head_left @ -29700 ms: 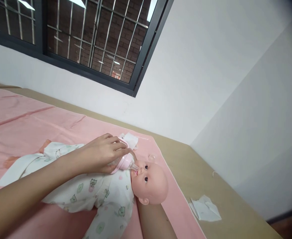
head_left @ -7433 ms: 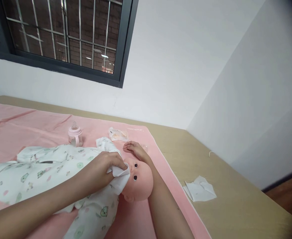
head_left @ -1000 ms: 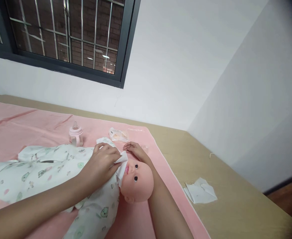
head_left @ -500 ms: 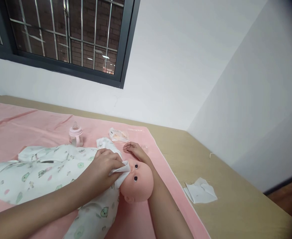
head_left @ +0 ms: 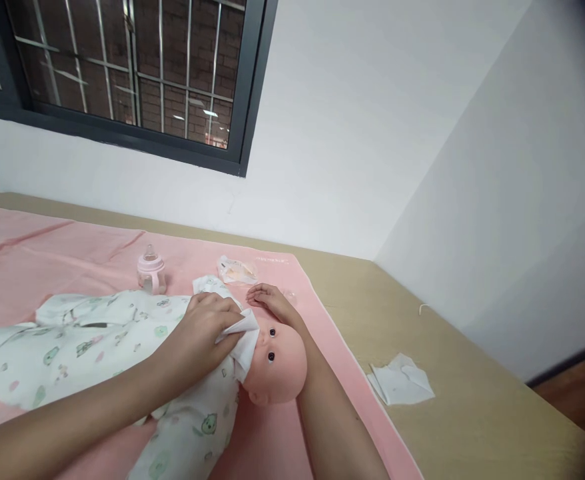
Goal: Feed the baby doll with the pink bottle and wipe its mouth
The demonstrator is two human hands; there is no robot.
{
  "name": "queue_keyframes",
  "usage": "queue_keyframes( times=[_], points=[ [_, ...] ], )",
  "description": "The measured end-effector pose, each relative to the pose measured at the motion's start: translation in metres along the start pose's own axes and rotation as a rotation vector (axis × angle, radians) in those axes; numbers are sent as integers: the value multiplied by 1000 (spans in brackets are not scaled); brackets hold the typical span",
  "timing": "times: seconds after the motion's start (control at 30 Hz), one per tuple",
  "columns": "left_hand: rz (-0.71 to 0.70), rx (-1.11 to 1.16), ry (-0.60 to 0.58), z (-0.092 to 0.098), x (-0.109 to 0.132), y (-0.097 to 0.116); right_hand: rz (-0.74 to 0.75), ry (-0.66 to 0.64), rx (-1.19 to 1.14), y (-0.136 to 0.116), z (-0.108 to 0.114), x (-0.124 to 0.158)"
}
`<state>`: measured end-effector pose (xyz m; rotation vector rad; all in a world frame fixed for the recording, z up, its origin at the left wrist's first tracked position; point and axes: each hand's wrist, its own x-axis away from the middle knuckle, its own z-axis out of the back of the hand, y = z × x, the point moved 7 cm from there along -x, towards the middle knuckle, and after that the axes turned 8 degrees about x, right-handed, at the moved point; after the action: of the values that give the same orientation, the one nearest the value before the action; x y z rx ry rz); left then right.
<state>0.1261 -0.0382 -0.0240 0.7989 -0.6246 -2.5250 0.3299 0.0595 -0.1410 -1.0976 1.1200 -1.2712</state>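
A baby doll in a white printed outfit lies on its back, head to the right. My left hand is closed on a white tissue, which lies against the doll's lower face and hides its mouth and chin. Beyond the doll's head, my right hand rests on the pink mat with its fingers stretched out and holds nothing. The doll's head lies against my right forearm.
A pink mat covers much of the wooden surface. Behind the doll stand a baby bottle and a clear plastic packet. A folded white tissue lies at the right, near the mat's edge. A barred window is above.
My left hand has shifted slightly left, toward the doll's chest, and more of the tissue shows spread over the chin. My right hand has stayed put.
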Motion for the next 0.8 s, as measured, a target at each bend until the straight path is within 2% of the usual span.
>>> queue_keyframes(
  times=[0.07, 0.13, 0.23, 0.37, 0.47, 0.57, 0.67, 0.8],
  points=[
    [0, 39, 61, 8, 1, 0, -6, -13, -11, -6, 3, 1],
    [-1, 76, 136, 18, 2, -1, 26, 0, -8, -23, 7, 3],
    [-1, 121, 220, 33, 6, 1, 165, 14, 21, -75, 6, 15],
    [-9, 123, 266, 50, 9, 7, 366, -156, 201, -156, -32, 53],
    [-3, 96, 265, 59, 11, 10, 522, -310, 320, -199, -69, 89],
    [9, 65, 271, 65, 13, 8, 607, -289, 505, -217, -90, 112],
    [26, 41, 275, 68, 15, 4, 622, -202, 647, -221, -95, 118],
    [14, 24, 266, 66, 15, 0, 608, -191, 719, -218, -97, 115]
  ],
)
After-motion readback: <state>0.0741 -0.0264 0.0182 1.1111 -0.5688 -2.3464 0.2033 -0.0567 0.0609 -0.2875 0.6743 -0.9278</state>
